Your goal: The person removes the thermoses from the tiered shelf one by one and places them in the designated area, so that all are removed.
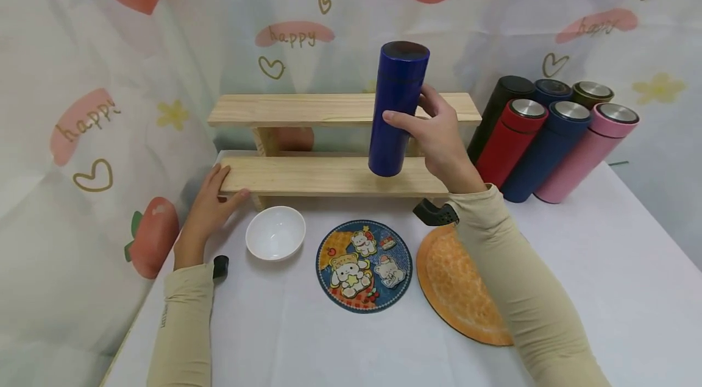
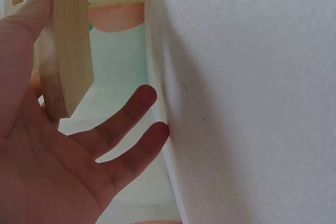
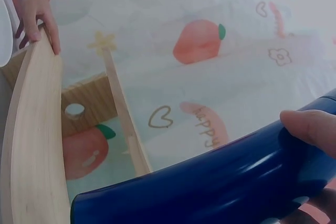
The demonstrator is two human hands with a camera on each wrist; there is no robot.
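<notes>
My right hand (image 1: 441,137) grips a glossy blue thermos bottle (image 1: 396,113) around its side, thumb across the front. The bottle is upright with a slight tilt, in front of a two-tier wooden shelf (image 1: 307,175). In the right wrist view the bottle (image 3: 210,182) crosses the lower part of the picture. My left hand (image 1: 211,210) holds the left end of the shelf's lower board. The left wrist view shows its thumb on the board (image 2: 68,51), with two fingers stretched out beside the board end; the other fingertips are mostly hidden.
Several thermos bottles in black, red (image 1: 512,140), blue, green and pink (image 1: 587,152) stand grouped at the right. A white bowl (image 1: 275,233), a round cartoon mat (image 1: 364,266) and an orange round mat (image 1: 466,289) lie before the shelf. A printed cloth (image 1: 351,3) hangs behind.
</notes>
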